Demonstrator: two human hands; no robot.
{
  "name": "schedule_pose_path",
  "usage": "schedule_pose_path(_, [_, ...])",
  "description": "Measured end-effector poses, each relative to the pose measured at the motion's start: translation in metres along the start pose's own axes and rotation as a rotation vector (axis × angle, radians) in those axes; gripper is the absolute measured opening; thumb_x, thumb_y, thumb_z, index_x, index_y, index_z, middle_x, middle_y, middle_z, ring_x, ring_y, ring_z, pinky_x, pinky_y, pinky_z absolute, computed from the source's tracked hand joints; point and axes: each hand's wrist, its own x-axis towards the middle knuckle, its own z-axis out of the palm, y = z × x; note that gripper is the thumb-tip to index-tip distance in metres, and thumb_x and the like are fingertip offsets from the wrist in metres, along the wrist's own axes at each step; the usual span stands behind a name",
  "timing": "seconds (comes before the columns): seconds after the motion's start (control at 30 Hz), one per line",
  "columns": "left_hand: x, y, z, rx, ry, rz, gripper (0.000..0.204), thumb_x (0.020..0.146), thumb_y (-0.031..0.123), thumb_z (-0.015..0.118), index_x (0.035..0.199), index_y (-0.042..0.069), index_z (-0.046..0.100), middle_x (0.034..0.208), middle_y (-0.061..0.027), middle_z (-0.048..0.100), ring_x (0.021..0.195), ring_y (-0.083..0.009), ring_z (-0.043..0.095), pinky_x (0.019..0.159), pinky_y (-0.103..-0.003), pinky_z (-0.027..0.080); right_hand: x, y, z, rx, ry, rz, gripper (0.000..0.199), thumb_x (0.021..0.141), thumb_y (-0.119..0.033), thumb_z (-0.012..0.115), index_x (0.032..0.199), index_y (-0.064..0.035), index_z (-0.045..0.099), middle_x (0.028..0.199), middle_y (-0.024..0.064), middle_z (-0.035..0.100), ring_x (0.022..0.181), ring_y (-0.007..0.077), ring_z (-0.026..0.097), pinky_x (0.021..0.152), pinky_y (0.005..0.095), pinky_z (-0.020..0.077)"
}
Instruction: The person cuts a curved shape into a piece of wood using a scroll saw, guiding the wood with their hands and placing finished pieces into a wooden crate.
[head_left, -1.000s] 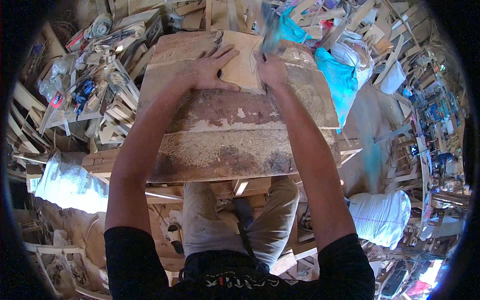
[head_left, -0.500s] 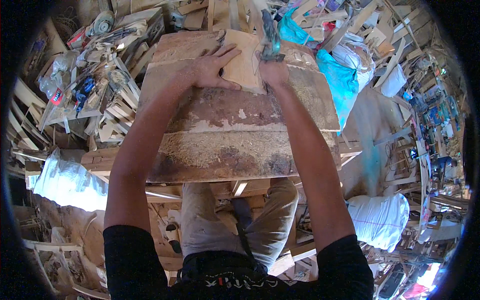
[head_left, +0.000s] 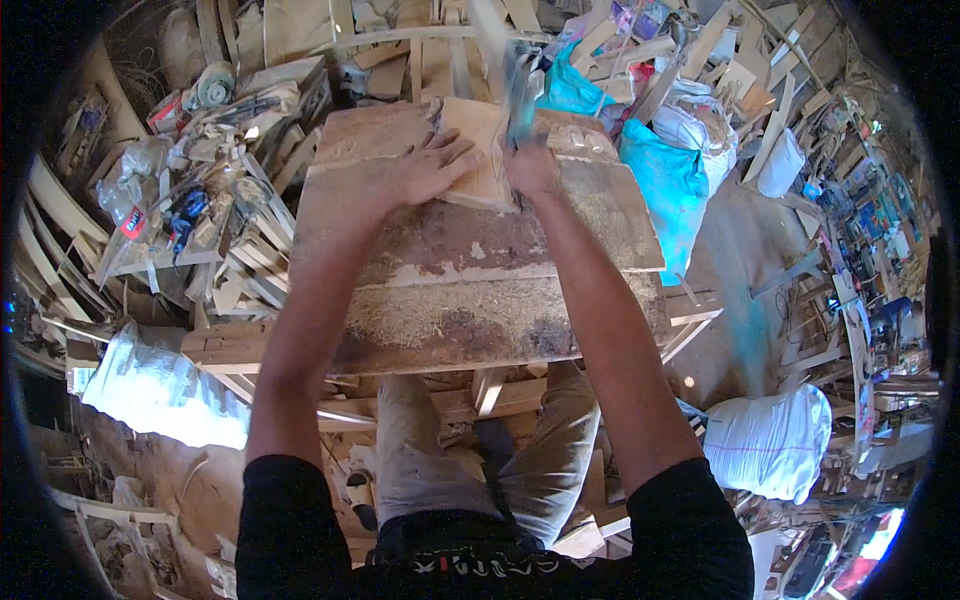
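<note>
A flat piece of pale wood (head_left: pixel 476 185) with a curved drawn line lies on the worn plank worktop (head_left: pixel 450 250), near its far side. My left hand (head_left: pixel 435 168) rests flat on the left part of that piece, fingers spread. At its right edge my right hand (head_left: pixel 532 172) has bent fingers gripping the wood; the fingertips are partly hidden. Just beyond the right hand stands a blurred blue-grey metal part (head_left: pixel 521 98) of what looks like a machine, close to the knuckles. Whether a blade runs below it cannot be made out.
Sawdust covers the worktop's near half. Offcuts (head_left: pixel 262 215) and a blue power tool (head_left: pixel 185 220) are heaped at the left. Turquoise (head_left: pixel 665 190) and white sacks (head_left: pixel 770 440) stand at the right. A wooden beam (head_left: pixel 225 347) juts out below the worktop's left side.
The whole view has shifted, so the worktop sits lower in it. My left hand's fingers reach farther across the wood. The right hand stays at the right edge beside the metal part.
</note>
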Motion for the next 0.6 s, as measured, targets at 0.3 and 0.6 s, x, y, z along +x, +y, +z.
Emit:
schedule_pose_path(0.3, [0.023,0.038,0.066,0.071,0.52,-0.179,0.041,0.102,0.033,0.048,0.139,0.025,0.063,0.156,-0.0136,0.05,0.139,-0.0603,0.041,0.117,-0.064,0.034,-0.01,-0.016,-0.023,-0.025,-0.259,0.062,0.066,0.105,-0.056,0.04,0.135,-0.002,0.063,0.128,0.032,0.065,0.121,0.0511,0.061,0.109,0.0565,0.045])
schedule_pose_path(0.6, [0.02,0.047,0.062,0.092,0.605,-0.14,0.033,0.099,0.033,0.053,0.124,0.02,0.071,0.143,-0.0132,0.06,0.13,-0.0572,0.051,0.107,-0.063,0.044,-0.039,0.001,-0.004,0.002,0.051,-0.122,0.055,0.108,-0.04,0.036,0.149,-0.0056,0.051,0.144,0.0311,0.056,0.13,0.0507,0.055,0.114,0.0565,0.039])
